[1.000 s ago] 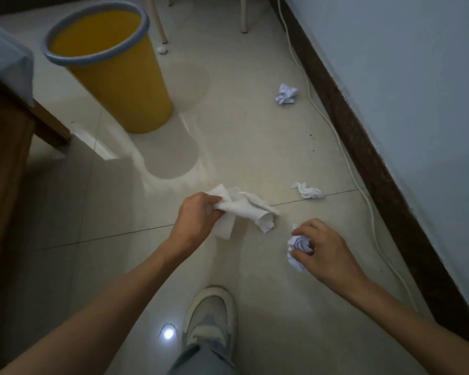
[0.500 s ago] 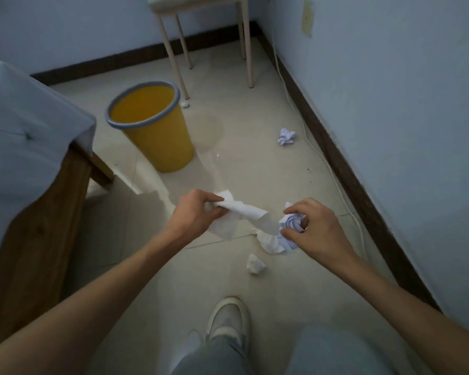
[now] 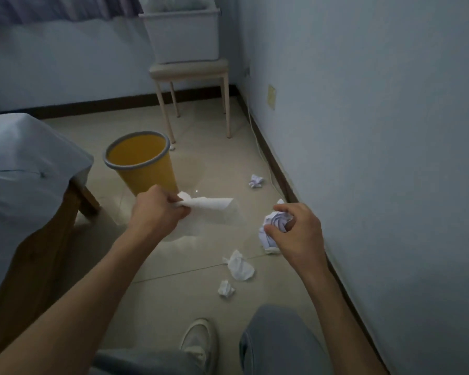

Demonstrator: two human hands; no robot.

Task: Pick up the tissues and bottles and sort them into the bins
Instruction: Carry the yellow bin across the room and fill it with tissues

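1. Far left stands the bed [image 3: 25,163], its sheeted corner overhanging a wooden frame [image 3: 52,239]. That closes off the left side, so any carry has to stay on the floor side of it.
2. The yellow bin [image 3: 149,177] is upright on the tiles, mouth open, between the bed corner and the legs of a chair [image 3: 190,74]. There is bare floor in front of it and to its right.
3. The left hand [image 3: 157,212] has its fingers curled tight, pinching one end of a tissue sheet [image 3: 211,209]. The sheet's long axis runs roughly level, out to the right of the fist. The bin sits just beyond the knuckles and slightly left, so this is the nearer hand. I judge a short forward reach would put the sheet over the rim, though the trailing end must clear it too.
4. Lower down, between the two forearms, two loose tissues lie apart on the tiles, a bigger one [image 3: 240,266] and a small wad [image 3: 225,288], both ahead of the person's shoe [image 3: 201,339].
5. The right hand [image 3: 295,234] holds a crumpled tissue ball [image 3: 275,226], thumb and fingers curled around it. For this hand the bin lies ahead and well to the left, past the stretched sheet.
6. Furthest right, another crumpled tissue [image 3: 256,180] lies near a cable [image 3: 266,163] running along the skirting. The wall leaves that side little room. I see no bottles from here.
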